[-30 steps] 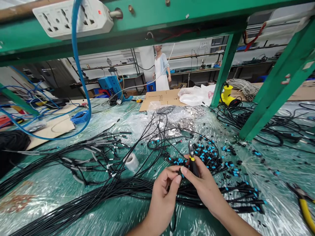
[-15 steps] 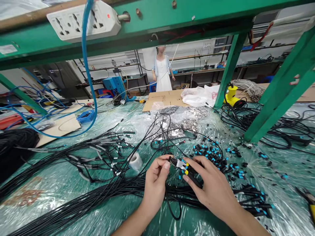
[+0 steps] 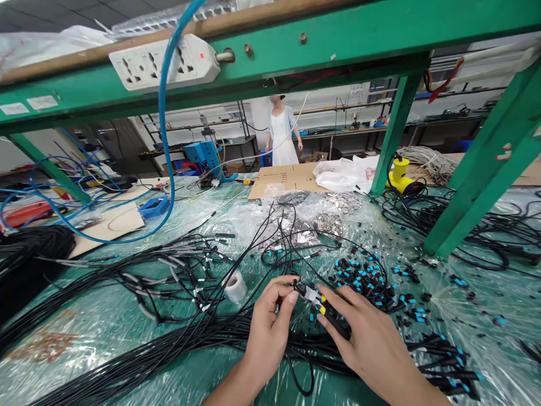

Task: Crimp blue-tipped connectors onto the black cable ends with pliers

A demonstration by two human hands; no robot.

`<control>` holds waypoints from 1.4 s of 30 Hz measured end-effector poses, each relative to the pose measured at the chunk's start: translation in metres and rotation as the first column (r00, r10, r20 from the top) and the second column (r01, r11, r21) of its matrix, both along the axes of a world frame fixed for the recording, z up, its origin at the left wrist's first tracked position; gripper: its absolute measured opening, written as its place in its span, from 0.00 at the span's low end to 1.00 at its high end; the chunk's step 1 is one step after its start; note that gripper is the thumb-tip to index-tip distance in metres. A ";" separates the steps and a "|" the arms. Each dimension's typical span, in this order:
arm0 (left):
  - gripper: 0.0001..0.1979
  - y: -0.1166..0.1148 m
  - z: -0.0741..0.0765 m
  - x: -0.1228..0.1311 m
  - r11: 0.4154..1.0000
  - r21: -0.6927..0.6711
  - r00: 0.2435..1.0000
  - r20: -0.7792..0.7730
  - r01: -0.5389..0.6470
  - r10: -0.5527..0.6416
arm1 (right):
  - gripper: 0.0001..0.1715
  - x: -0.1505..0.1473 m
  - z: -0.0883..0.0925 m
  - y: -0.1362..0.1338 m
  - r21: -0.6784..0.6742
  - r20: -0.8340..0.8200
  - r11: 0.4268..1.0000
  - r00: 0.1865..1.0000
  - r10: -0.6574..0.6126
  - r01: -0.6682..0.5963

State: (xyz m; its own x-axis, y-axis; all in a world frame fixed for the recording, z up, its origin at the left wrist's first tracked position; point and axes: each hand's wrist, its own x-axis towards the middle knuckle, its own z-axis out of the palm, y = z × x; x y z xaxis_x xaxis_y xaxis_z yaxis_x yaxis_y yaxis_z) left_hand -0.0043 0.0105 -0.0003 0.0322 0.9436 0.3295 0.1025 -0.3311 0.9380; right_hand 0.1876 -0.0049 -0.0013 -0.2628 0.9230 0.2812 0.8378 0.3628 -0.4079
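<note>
My left hand pinches the end of a thin black cable between thumb and fingertips. My right hand grips small cutting pliers with black and yellow handles, their jaws at the cable end beside the left fingertips. Both hands hover over a thick bundle of black cables lying across the green bench. Just beyond the hands lies a pile of small blue-and-black connector caps.
Clear plastic sheeting covers the bench. A roll of white tape sits left of the hands. Green frame legs stand at right, a power strip hangs overhead with a blue cable. A yellow tool, cardboard and a standing person are farther back.
The pliers tipped from upright to pointing left at the cable end in the left fingers. The view tilted up and the yellow-handled pliers at the right edge left the picture.
</note>
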 end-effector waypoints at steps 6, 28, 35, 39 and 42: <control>0.08 0.001 0.001 0.000 1.000 -0.012 1.000 0.028 0.005 -0.005 | 0.25 -0.003 0.006 -0.004 -0.195 -0.151 0.981 0.988 -0.036 0.006; 0.07 0.003 -0.001 -0.005 0.999 0.022 0.999 -0.007 0.036 -0.036 | 0.29 -0.010 0.001 -0.005 -0.246 -0.195 0.969 0.977 -0.083 0.033; 0.07 0.008 -0.006 -0.005 0.999 0.016 0.997 0.069 0.042 -0.043 | 0.28 -0.011 0.015 -0.011 -0.549 -0.649 0.776 0.743 -0.163 -0.310; 0.08 0.009 -0.004 -0.004 0.999 -0.003 0.993 0.112 0.044 -0.043 | 0.34 -0.012 0.020 -0.014 -0.610 -0.792 0.491 0.447 -0.417 -0.622; 0.07 0.009 -0.004 -0.005 0.999 -0.001 0.994 0.102 0.040 -0.040 | 0.32 -0.014 0.018 -0.013 -0.613 -0.766 0.605 0.572 -0.294 -0.509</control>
State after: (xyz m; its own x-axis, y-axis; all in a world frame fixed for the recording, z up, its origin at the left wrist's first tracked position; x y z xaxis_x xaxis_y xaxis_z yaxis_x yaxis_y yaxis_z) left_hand -0.0091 0.0196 -0.0046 0.0365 0.9434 0.3297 -0.0072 -0.3297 0.9441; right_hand 0.1735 -0.0183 0.0169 -0.4393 0.8434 -0.3092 0.0322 -0.3292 -0.9437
